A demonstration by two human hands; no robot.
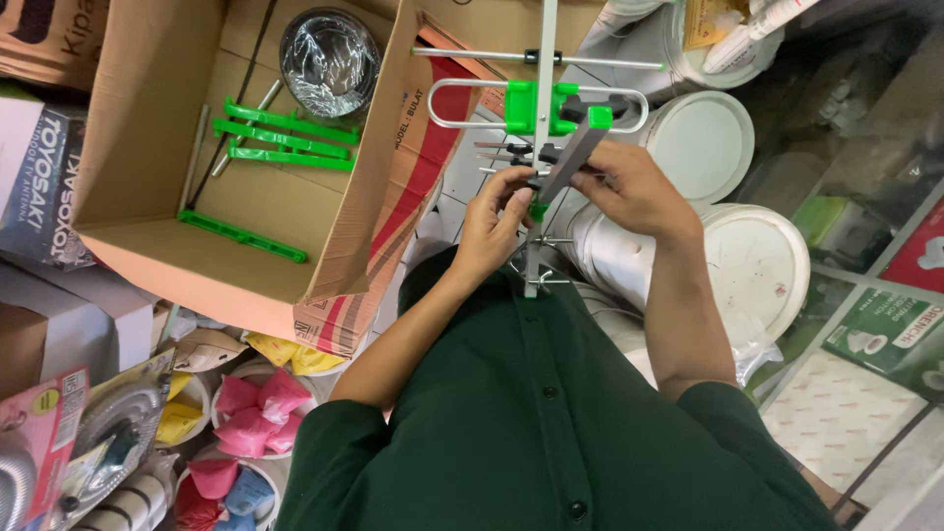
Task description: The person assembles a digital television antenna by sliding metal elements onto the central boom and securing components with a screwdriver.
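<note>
Bright, even indoor light from overhead, soft shadows inside the cardboard box (197, 197), glare on the wrapped metal bowl (329, 61), slight wide-angle bending at edges, mild softness in the corners

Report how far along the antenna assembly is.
Done: the antenna boom already carries a cross rod, a loop element and a green bracket. In hand: the left hand and right hand together hold a grey bar with green ends against the boom. Left: several green parts lie in the open cardboard box.
</note>
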